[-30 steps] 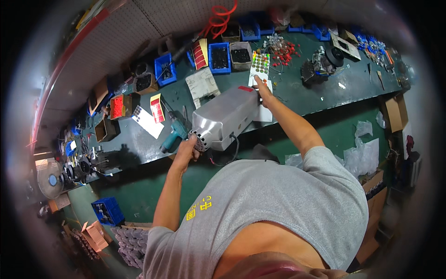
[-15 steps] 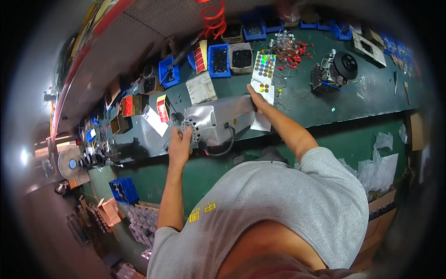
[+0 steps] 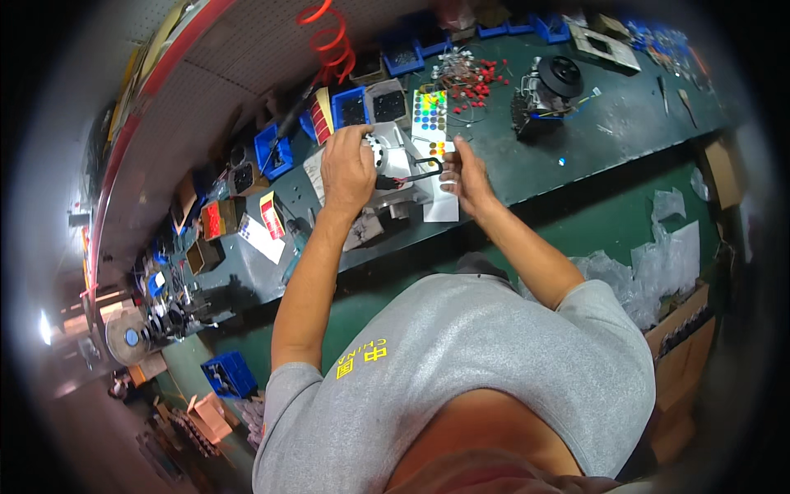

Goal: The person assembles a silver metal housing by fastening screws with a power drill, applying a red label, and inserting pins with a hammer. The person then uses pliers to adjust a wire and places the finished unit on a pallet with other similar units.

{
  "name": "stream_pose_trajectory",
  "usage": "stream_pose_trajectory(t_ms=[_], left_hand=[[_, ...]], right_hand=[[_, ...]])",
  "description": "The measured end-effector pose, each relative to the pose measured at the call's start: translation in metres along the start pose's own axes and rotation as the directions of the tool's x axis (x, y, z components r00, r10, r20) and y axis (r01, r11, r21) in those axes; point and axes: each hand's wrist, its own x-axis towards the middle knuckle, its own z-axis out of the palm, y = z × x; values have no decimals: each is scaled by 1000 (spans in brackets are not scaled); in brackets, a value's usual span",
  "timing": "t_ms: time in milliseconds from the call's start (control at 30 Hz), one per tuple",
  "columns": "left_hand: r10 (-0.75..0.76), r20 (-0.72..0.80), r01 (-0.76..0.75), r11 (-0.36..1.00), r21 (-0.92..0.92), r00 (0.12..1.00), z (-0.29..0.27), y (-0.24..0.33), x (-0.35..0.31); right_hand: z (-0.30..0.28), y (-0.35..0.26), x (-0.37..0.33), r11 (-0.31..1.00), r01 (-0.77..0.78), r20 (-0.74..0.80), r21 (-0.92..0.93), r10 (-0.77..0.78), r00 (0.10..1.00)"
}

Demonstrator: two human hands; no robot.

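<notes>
My left hand (image 3: 347,170) is wrapped over the round, slotted end of a silver metal housing (image 3: 393,154), which is tilted up on the bench. Part of the housing is hidden behind that hand. A black cable (image 3: 426,162) loops out of its side toward the right. My right hand (image 3: 467,178) is beside this loop, thumb apart from half-curled fingers; the fingertips are close to the cable, and I cannot tell whether they touch it. Under and behind the cable lies a white sheet with shiny round stickers (image 3: 429,113).
Blue bins (image 3: 350,107) of small parts line the back of the bench (image 3: 494,185). Red-tipped wires (image 3: 473,78) lie behind the stickers. A motor assembly with a black disc (image 3: 547,95) stands farther right. A red coiled hose (image 3: 333,49) hangs above.
The housing has been turned and tipped up, bringing its cable side around to the right. My left hand has moved up and right with it; my right hand has come off its far end.
</notes>
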Motion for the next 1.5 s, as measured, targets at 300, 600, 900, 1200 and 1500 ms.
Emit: stream_pose_trajectory(t_ms=[300, 600, 900, 1200, 1500], left_hand=[[12, -64, -7, 997, 74, 998, 19, 8, -3], [-32, -58, 39, 991, 130, 998, 25, 1, -6], [-40, -56, 50, 983, 177, 998, 31, 6, 0], [-27, -30, 32, 987, 160, 999, 29, 4, -2], [25, -42, -26, 999, -38, 999, 25, -37, 16]], right_hand=[[-2, 30, -87, 973, -114, 270, 202, 57, 961], [-42, 97, -106, 799, 63, 352, 598, -332, 875], [-10, 162, -62, 913, 384, 179, -139, -358, 916], [15, 183, -38, 931, 360, 133, -68, -349, 928], [8, 168, -37, 932, 362, 273, -23, -343, 899]])
